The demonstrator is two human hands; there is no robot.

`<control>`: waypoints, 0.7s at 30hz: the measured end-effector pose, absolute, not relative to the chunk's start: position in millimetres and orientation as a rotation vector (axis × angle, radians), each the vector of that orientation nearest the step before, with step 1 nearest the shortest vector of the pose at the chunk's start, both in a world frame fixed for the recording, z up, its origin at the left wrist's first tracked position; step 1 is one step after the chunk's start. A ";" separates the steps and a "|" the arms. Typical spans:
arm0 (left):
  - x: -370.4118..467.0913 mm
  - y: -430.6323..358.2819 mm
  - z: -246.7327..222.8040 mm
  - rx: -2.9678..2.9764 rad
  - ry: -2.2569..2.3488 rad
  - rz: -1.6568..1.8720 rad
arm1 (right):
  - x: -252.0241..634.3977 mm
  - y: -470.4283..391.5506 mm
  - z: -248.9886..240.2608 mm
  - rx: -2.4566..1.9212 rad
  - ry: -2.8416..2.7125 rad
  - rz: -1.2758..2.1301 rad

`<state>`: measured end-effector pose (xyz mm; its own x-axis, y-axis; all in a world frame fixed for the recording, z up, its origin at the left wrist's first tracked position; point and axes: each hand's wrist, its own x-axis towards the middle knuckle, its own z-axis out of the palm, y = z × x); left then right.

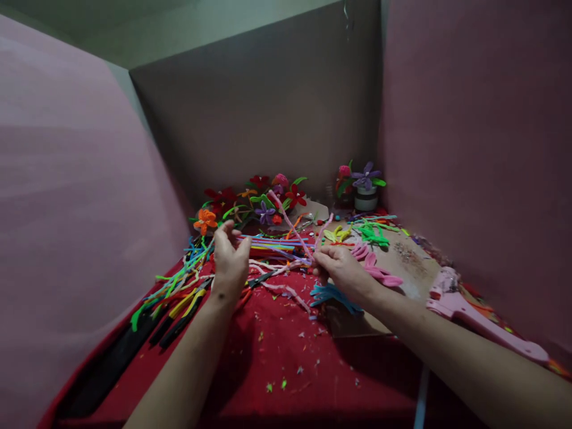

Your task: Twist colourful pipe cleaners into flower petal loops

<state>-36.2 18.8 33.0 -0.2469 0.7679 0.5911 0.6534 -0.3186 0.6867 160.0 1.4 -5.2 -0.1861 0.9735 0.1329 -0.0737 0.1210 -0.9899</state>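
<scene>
My right hand (337,267) pinches a pale pink pipe cleaner (291,224) near its bend, and the two ends point upward in a V. My left hand (230,256) is raised to the left of it, fingers apart and holding nothing. Behind and between the hands lies a bundle of lilac, blue and yellow pipe cleaners (272,243). Loose pale pink stems (288,290) rest on the red cloth (277,357) below. Close under my right hand is a bunch of blue looped pipe cleaners (333,295), with pink looped petals (379,273) beside the wrist.
Pipe-cleaner flowers (263,208) stand at the back, and a purple flower (366,177) rises from a small pot (365,198). Yellow-and-black handled tools (179,313) lie at left. A pink glue gun (482,325) lies at right beside cardboard (415,268). Pink panels flank the table.
</scene>
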 end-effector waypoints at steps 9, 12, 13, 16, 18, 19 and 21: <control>6.9 7.4 12.0 1.296 0.912 0.803 | 158.1 0.6 -0.2 -0.994 -2.033 0.975; 7.8 11.0 8.5 1.241 0.882 0.887 | 158.8 -1.6 3.2 -0.984 -1.941 1.206; 6.7 11.9 7.1 1.233 0.893 0.941 | 158.8 -1.5 3.1 -0.965 -1.832 1.334; 3.7 11.9 2.6 1.255 0.908 1.068 | 157.4 0.4 1.2 -0.841 -1.508 1.722; 3.0 10.8 1.1 1.298 0.897 1.123 | 154.9 2.2 0.8 -0.818 -1.413 1.853; 2.8 10.5 1.0 1.311 0.894 1.164 | 153.2 3.1 1.0 -0.834 -1.407 1.851; 2.0 11.4 1.5 1.283 0.889 1.258 | 149.5 4.4 1.8 -0.883 -1.460 1.798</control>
<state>2.0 11.4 1.5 0.1616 0.9724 0.1685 -0.1662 -0.1415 0.9759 149.5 4.4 1.8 -0.5613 0.8216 -0.0995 -0.0714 -0.1679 -0.9832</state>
